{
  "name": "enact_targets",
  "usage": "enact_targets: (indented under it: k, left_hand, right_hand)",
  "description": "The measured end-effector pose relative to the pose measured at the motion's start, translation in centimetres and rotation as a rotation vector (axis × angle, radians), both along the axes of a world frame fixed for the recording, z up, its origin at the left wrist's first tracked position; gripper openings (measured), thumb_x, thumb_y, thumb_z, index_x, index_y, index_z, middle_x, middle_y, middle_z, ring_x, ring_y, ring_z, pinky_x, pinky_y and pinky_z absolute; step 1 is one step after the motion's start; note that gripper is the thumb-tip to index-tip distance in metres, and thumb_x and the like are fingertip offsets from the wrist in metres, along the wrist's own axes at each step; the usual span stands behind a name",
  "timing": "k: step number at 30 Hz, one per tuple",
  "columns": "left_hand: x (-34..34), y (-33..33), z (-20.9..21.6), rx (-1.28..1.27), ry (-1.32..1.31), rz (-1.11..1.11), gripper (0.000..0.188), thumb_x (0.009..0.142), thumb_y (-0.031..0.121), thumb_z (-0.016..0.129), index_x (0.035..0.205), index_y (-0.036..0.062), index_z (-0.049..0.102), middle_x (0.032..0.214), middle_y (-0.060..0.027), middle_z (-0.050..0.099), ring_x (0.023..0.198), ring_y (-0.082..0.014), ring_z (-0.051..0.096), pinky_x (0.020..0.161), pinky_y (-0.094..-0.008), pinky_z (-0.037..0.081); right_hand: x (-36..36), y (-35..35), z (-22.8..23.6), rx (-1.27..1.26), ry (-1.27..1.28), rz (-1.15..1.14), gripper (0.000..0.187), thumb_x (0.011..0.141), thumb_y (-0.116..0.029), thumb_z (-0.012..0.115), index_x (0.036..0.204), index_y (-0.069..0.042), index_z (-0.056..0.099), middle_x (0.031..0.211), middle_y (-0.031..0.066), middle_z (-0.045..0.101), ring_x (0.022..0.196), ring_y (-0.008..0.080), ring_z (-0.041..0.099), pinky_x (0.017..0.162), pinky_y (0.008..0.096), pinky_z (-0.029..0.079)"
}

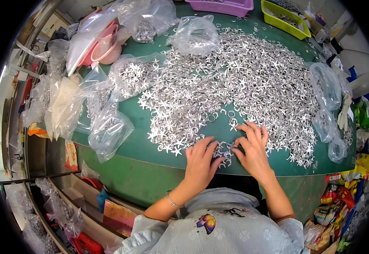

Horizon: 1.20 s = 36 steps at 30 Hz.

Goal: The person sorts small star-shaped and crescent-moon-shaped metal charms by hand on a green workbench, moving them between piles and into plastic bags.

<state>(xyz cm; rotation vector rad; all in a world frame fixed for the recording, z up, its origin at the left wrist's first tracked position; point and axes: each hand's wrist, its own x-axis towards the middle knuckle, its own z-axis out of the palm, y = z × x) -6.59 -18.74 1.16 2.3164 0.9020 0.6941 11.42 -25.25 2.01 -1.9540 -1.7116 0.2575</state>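
Note:
A wide heap of small silver metal pieces (273,76), many star-shaped and some with split rings, lies over the green table. At its near edge my left hand (199,165) rests with thumb and fingers apart, beside a small cluster of the same pieces (224,153). My right hand (253,151) is on the cluster's other side, its fingers spread and bent, the thumb and forefinger tips by the pieces. I see nothing clearly gripped in either hand. A star piece with a ring (232,122) lies just beyond my right fingertips.
Clear plastic bags (108,131), some with silver pieces inside, lie at the left. A pink basket (107,48) stands behind them. At the far side are a purple tray (224,6) and a yellow-green tray (284,22). More plastic bags (326,89) lie along the right edge.

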Motion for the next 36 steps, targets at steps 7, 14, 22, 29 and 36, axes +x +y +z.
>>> enact_targets:
  k: [7,14,22,29,36]
  left_hand:
    - [-1.2,0.6,-1.0,0.098,0.117,0.111,0.036,0.081,0.000,0.066,0.115,0.0085,0.064,0.131,-0.0094,0.052,0.116,-0.0330,0.047,0.096,-0.0437,0.033]
    - [-2.1,1.9,-1.7,0.117,0.096,0.203,0.033,0.080,-0.002,0.066,0.107,0.0147,0.070,0.134,-0.0093,0.050,0.115,-0.0339,0.045,0.097,-0.0445,0.032]
    - [-2.5,3.4,-1.9,0.169,0.064,0.326,0.027,0.078,-0.002,0.066,0.099,0.0136,0.073,0.131,-0.0116,0.051,0.116,-0.0350,0.044,0.099,-0.0456,0.031]
    - [-1.4,1.4,-1.4,0.193,0.105,0.150,0.029,0.075,0.008,0.075,0.102,0.0136,0.071,0.124,-0.0056,0.054,0.113,-0.0313,0.047,0.095,-0.0452,0.031]
    - [-2.4,2.8,-1.2,0.279,0.102,0.309,0.025,0.076,0.001,0.071,0.100,0.0091,0.068,0.121,-0.0093,0.055,0.107,-0.0326,0.049,0.093,-0.0456,0.035]
  right_hand:
    - [2.0,2.1,-0.5,0.166,-0.044,-0.193,0.010,0.076,-0.005,0.072,0.080,-0.005,0.063,0.111,0.0080,0.058,0.120,0.0303,0.049,0.106,0.0556,0.024]
    - [1.1,1.2,0.3,0.179,-0.048,-0.222,0.022,0.078,-0.003,0.069,0.100,-0.002,0.065,0.107,0.0106,0.058,0.105,0.0307,0.053,0.095,0.0484,0.035]
    - [-1.1,-0.7,0.0,0.056,0.116,0.162,0.035,0.081,0.006,0.058,0.117,0.003,0.060,0.123,0.0134,0.057,0.115,0.0329,0.053,0.091,0.0416,0.043]
    - [-2.4,0.2,0.0,-0.021,0.043,0.302,0.043,0.083,-0.012,0.069,0.124,-0.004,0.059,0.136,0.0098,0.052,0.131,0.0322,0.044,0.101,0.0473,0.040]
    - [-1.7,-0.8,-0.4,-0.054,0.154,0.312,0.048,0.083,-0.015,0.070,0.128,-0.004,0.056,0.139,0.0116,0.050,0.137,0.0330,0.039,0.109,0.0494,0.035]
